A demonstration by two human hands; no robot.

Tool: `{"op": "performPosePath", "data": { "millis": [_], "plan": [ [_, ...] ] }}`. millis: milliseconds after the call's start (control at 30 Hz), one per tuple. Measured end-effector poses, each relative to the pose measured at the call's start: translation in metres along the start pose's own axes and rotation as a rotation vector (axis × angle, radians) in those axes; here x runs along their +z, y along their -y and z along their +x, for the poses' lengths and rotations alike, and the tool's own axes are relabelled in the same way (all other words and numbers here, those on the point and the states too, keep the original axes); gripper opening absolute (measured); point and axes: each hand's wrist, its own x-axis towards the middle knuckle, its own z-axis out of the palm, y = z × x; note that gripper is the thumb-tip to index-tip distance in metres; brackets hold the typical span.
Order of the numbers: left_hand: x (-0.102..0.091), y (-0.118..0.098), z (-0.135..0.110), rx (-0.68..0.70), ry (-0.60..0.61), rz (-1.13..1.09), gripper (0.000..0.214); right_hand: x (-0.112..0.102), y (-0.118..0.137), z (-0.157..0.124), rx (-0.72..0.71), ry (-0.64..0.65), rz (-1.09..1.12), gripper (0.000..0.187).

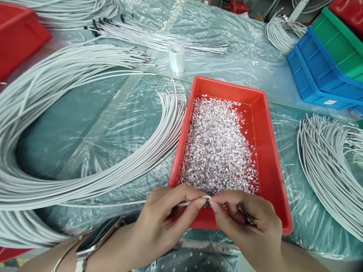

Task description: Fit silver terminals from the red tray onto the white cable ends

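- A watch [99, 236] and a thin bracelet [66, 249] circle the person's left wrist, closest to the camera.
- The left grip [167, 215] closes thumb and forefinger on a white cable [113, 204], just behind its tip; the length behind passes through the hand and trails off to the left.
- The right grip [252, 223] pinches the same tip, thumb and forefinger meeting it from the other side, while a dark metallic object [246, 214], partly hidden, sits inside the curled fingers.
- The cable's end lies between the two sets of fingertips, above the near end of a red tray [268, 170].
- Silvery scraps [218, 151] spread across the tray floor, thickest at the left and middle.
- A large coil of white cables [85, 187] sweeps over the plastic-covered bench [85, 121] at left, its cut ends beside the tray; another coil [326, 170] lies at right.
- Beyond the tray stands a roll of clear film [176, 64], with a bundle of black-ended cables [159, 37] behind it.
- Blue bins [320, 68] and a green bin [337, 41] are stacked at far right.
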Motion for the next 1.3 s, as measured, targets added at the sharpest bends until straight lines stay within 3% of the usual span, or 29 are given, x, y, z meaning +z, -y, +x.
{"op": "performPosePath", "data": {
  "millis": [500,1000,1300],
  "plan": [
    [0.000,0.001,-0.005,0.008,-0.006,-0.023,0.015,0.000,-0.002,-0.002,-0.002,-0.013,0.026,0.016],
    [-0.001,0.002,-0.005,0.126,-0.056,0.084,0.013,0.001,-0.004,-0.005,-0.048,-0.014,0.006,0.019],
    [-0.003,0.004,-0.006,0.180,-0.037,0.071,0.024,0.001,-0.010,-0.008,-0.126,-0.001,-0.055,0.021]
  ]
}}
